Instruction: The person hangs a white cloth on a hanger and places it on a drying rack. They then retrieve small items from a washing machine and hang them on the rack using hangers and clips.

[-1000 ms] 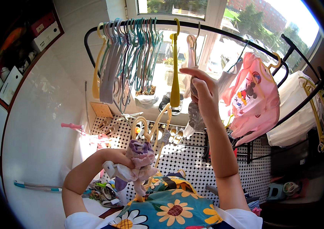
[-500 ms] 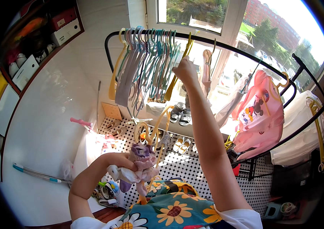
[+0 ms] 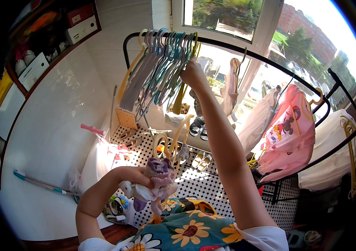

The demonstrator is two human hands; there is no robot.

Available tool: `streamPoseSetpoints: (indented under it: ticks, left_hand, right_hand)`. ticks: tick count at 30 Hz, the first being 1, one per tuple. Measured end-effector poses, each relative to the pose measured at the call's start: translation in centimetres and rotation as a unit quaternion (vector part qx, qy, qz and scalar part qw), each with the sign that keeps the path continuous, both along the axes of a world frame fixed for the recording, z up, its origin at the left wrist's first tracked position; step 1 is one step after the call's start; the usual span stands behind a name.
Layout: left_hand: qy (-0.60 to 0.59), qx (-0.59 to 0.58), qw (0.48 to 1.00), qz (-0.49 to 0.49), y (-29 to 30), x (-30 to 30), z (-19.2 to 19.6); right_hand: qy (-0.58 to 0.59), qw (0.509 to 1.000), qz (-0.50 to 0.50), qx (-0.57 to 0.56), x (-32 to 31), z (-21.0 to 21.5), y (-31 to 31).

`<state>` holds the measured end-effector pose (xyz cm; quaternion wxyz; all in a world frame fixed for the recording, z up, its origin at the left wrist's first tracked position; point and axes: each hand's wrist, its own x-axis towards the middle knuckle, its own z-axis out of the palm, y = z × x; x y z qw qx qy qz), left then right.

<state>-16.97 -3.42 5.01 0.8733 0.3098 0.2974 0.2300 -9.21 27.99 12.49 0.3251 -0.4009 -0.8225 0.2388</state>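
Observation:
Closed at lower centre, my left hand point(image 3: 134, 177) grips a bunch of small white, pink and purple clothes point(image 3: 161, 175), which look like socks. Cream-yellow hangers point(image 3: 185, 131) stick up out of that bunch. My right arm reaches up to the black clothes rail point(image 3: 224, 46). There my right hand point(image 3: 193, 73) is closed around a yellow hanger point(image 3: 179, 101) that hangs on the rail. This hanger is up against the right end of a tight row of grey, teal and purple hangers point(image 3: 155, 67).
Right of my arm hang a pale pink garment point(image 3: 231, 83), a sheer whitish garment point(image 3: 261, 119), and a pink printed garment point(image 3: 289, 129). Shoes point(image 3: 202, 161) stand on the checkered floor point(image 3: 203, 188). A shelf with boxes point(image 3: 81, 30) is upper left; a pole point(image 3: 44, 182) lies below it.
My right hand has slid the yellow hanger left along the rail, up to the row of hangers. My left hand keeps its hold on the bunch. The view has shifted slightly.

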Motion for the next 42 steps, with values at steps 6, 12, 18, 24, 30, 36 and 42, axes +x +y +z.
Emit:
streamPoseSetpoints:
  ticks: [6, 12, 18, 24, 30, 36, 42]
  left_hand:
    - [0.024, 0.024, 0.999, -0.013, 1.7, 0.4, 0.9]
    - [0.163, 0.061, 0.984, -0.026, 3.4, 0.8, 2.0]
    - [0.071, 0.050, 0.993, -0.074, 4.6, 1.9, 2.6]
    - [0.014, 0.118, 0.990, -0.079, 6.2, 3.4, 2.6]
    - [0.018, 0.074, 0.997, -0.028, 8.6, 4.0, 5.1]
    - [-0.012, 0.172, 0.985, -0.030, 14.2, 4.6, 7.2]
    - [0.093, 0.173, 0.981, 0.014, 19.8, 4.1, 9.2]
  right_hand:
    - [-0.091, 0.994, 0.056, -0.036, 4.0, 2.6, -1.5]
    - [-0.003, 0.987, -0.091, 0.136, 15.4, 5.2, -7.3]
    - [-0.186, 0.964, -0.170, 0.080, 16.7, 4.2, -4.2]
    - [-0.148, 0.958, -0.214, 0.121, 17.7, 3.3, -3.6]
    - [-0.069, 0.970, -0.200, 0.122, 22.9, 7.0, -8.9]
    - [-0.065, 0.972, -0.188, 0.128, 31.4, 8.9, -17.3]
    - [-0.097, 0.945, -0.293, 0.110, 39.1, 10.3, -22.5]
